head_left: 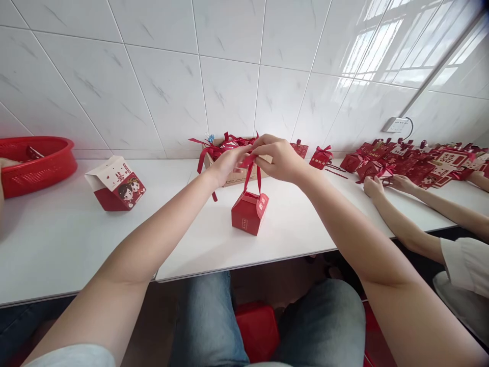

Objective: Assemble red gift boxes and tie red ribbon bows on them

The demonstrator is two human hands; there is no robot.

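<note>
A small red gift box (248,213) with a red ribbon (249,176) looped up from its top is in front of me, over the white table. Both hands are at the upper end of this ribbon. My left hand (232,164) has its fingers closed on the ribbon from the left. My right hand (278,157) pinches it from the right, fingertips meeting those of the left. Behind my hands a cardboard box (237,178) holds a pile of red ribbons and is partly hidden by them.
A white and red box (118,186) stands left on the table (191,244); beyond it is a red basket (38,171). At right, a co-worker's hands (376,187) touch one of many red boxes. A socket strip (397,125) is by the tiled wall.
</note>
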